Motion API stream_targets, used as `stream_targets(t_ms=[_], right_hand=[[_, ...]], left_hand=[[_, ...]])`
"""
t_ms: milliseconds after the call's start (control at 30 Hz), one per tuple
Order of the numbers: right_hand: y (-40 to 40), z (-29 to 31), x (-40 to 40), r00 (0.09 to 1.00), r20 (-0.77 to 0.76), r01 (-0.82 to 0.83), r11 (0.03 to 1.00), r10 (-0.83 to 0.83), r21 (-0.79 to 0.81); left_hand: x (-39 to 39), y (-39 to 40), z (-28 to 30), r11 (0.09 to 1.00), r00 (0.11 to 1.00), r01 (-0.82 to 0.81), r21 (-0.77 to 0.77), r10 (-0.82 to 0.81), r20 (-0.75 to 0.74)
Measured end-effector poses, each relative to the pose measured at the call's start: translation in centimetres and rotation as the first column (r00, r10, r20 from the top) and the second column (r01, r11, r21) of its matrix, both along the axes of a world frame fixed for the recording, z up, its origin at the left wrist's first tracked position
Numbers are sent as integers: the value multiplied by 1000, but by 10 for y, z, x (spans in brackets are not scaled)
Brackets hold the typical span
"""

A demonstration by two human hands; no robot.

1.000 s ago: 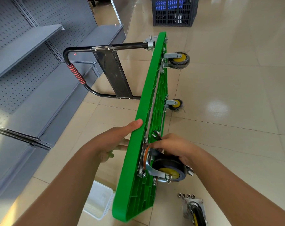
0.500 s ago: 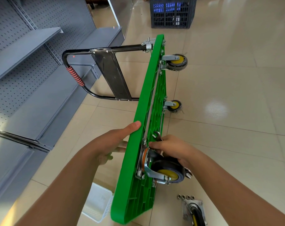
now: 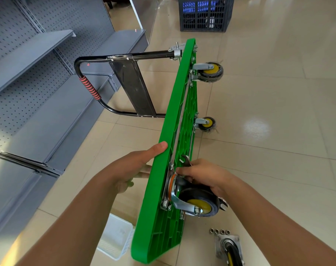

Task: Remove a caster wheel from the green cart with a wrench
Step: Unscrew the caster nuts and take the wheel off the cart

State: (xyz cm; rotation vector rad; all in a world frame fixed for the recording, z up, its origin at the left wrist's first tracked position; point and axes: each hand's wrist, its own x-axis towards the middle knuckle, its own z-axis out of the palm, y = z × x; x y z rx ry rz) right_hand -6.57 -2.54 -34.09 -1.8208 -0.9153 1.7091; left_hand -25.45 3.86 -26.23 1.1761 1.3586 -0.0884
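The green cart [image 3: 177, 120] stands on its side edge on the tiled floor, underside facing right. My left hand [image 3: 136, 166] grips its upper edge, thumb on top and fingers behind the deck. My right hand [image 3: 203, 175] holds a silver wrench [image 3: 186, 160] against the mounting plate of the near caster wheel [image 3: 199, 203], a black wheel with a yellow hub in a metal fork. The wrench's open jaw sticks up above my fingers. Two more casters [image 3: 209, 71] [image 3: 206, 123] are fixed farther along the underside.
A loose caster [image 3: 230, 250] lies on the floor at the bottom right with several nuts [image 3: 219, 231] beside it. A white basket [image 3: 115, 239] sits left of the cart. Grey shelving [image 3: 38, 89] lines the left side. A dark crate [image 3: 203, 14] stands far back.
The view has shifted slightly. My right hand and the wrench have edged a little at the caster's plate. My left hand keeps its hold on the cart edge.
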Motion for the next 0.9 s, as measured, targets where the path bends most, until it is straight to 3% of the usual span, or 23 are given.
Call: stream_targets(t_ms=[767, 900], right_hand=[[0, -1, -2, 1000, -5, 13, 999, -13, -30], [1, -1, 0, 997, -80, 20, 998, -25, -60]], left_hand=[[1, 1, -2, 1000, 1000, -6, 12, 7, -26], [1, 1, -2, 1000, 1000, 3, 12, -3, -30]])
